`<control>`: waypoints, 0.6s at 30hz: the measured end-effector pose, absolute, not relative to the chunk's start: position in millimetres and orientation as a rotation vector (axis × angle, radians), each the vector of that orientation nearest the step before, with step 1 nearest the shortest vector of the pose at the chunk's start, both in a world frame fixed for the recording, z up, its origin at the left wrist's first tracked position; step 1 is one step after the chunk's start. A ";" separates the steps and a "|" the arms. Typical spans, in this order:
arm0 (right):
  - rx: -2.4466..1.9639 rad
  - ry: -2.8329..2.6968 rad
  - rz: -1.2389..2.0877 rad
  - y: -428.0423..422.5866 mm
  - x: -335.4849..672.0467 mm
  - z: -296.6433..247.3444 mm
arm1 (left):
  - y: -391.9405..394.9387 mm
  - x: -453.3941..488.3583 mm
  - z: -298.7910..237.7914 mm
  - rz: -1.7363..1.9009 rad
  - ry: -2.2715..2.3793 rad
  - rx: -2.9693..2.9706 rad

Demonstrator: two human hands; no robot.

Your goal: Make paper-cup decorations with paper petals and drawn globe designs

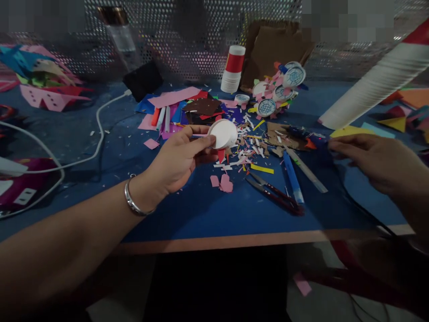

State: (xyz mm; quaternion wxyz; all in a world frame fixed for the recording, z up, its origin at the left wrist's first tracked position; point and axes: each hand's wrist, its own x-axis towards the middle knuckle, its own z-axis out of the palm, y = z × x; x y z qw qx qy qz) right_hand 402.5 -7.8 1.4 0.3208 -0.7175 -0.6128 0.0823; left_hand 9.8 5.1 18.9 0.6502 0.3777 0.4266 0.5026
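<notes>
My left hand [179, 156] pinches a small white paper cup piece [224, 134] by its edge, its round flat face toward me. A red paper bit [221, 155] shows just below the piece. At the right, the fingers of my right hand [368, 158] are closed at the end of a dark blue glue gun [321, 142] with a small red light and a black cord. Near it lie a blue cutter knife [292, 176], a pale stick-like strip [308, 172] and dark-handled snips [275, 194]. Pink paper pieces [226, 183] lie below my left hand.
Paper scraps [250, 150] litter the blue table. Coloured sheets [201, 109], markers [161, 118] and stacked paper cups [232, 69] stand behind, beside a decorated cup-piece assembly [273, 96]. A long cup stack [375, 80] leans at right. A white cable [98, 116] crosses the left.
</notes>
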 end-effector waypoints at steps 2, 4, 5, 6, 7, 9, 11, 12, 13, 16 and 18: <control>-2.003 -1.518 0.021 -15.1 382.5 7.4 | 6.2 10.3 15.8 1.194 0.959 0.895; -1.852 -1.621 0.084 -20.0 351.7 13.1 | 7.3 10.4 13.4 1.248 0.951 0.930; -1.758 -1.695 0.211 -21.4 333.8 15.4 | 7.8 10.4 12.9 1.268 0.951 0.940; -1.695 -1.829 0.316 -22.0 315.7 17.2 | 8.1 10.2 12.9 1.282 0.954 0.944; -1.620 -1.977 0.359 -21.7 298.1 18.4 | 8.4 10.0 13.3 1.295 0.958 0.944; -1.359 -2.256 0.380 -18.8 267.3 18.6 | 8.9 9.3 14.9 1.322 0.969 0.942; -1.136 -2.494 0.366 -13.9 244.2 16.6 | 9.6 8.4 16.4 1.345 0.974 0.945; -1.090 -2.560 0.349 -11.3 235.5 15.3 | 10.0 8.0 16.7 1.353 0.973 0.949; -1.078 -2.612 0.344 -8.8 228.4 14.0 | 10.5 7.6 16.5 1.358 0.971 0.955; -1.102 -2.683 0.410 -4.1 213.4 12.9 | 12.8 7.4 13.7 1.365 0.966 0.970; -1.127 -2.700 0.486 -3.2 206.7 14.6 | 14.6 7.8 11.1 1.361 0.958 0.982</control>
